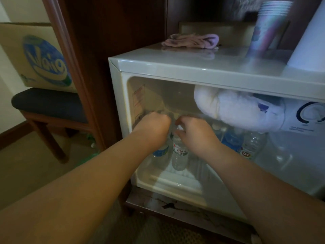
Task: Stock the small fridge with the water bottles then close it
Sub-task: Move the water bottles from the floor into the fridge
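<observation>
The small white fridge (175,67) stands open in a dark wooden cabinet. Both my hands reach inside its lower left part. My left hand (153,127) is closed over the top of a clear water bottle with a blue label (161,152). My right hand (195,134) grips the neck of a second clear bottle (179,155) standing right beside it. More water bottles (249,145) stand further right in the fridge. A white plush item (242,110) fills the space above them.
On the fridge top lie a pink cloth (191,40), a stack of paper cups (267,32) and a white roll (311,41). A cardboard box (35,55) rests on a wooden chair (47,106) at the left. Carpet covers the floor.
</observation>
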The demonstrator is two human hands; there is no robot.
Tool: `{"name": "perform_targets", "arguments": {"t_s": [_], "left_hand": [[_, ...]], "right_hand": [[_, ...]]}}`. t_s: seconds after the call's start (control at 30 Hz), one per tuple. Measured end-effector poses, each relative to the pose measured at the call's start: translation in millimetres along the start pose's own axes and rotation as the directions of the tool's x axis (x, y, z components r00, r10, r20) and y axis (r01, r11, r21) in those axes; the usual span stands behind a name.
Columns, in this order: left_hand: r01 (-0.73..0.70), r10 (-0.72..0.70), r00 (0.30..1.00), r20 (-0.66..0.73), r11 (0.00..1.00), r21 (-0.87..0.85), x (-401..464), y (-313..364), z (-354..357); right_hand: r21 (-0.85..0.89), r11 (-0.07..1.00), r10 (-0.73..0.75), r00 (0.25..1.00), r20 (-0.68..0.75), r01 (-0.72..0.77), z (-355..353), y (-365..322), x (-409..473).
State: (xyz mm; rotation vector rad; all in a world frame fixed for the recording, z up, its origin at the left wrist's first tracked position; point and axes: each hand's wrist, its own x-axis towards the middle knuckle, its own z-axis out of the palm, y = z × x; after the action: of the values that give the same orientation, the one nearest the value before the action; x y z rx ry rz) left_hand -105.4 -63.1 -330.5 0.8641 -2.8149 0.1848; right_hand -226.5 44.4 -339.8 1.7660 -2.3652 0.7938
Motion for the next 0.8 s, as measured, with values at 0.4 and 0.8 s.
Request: {"name": "perform_targets", "arguments": {"t_s": [0.4, 0.8], "left_hand": [[0.055, -0.053, 0.995, 0.087, 0.998, -0.011, 12, -6, 23], [0.047, -0.046, 0.999, 0.020, 0.994, -0.096, 10, -6, 24]], "right_hand": [[0.035, 0.996, 0.087, 0.995, -0.043, -0.086, -10, 3, -16], [0.042, 0.995, 0.097, 0.994, -0.042, -0.095, -11, 3, -10]]}}
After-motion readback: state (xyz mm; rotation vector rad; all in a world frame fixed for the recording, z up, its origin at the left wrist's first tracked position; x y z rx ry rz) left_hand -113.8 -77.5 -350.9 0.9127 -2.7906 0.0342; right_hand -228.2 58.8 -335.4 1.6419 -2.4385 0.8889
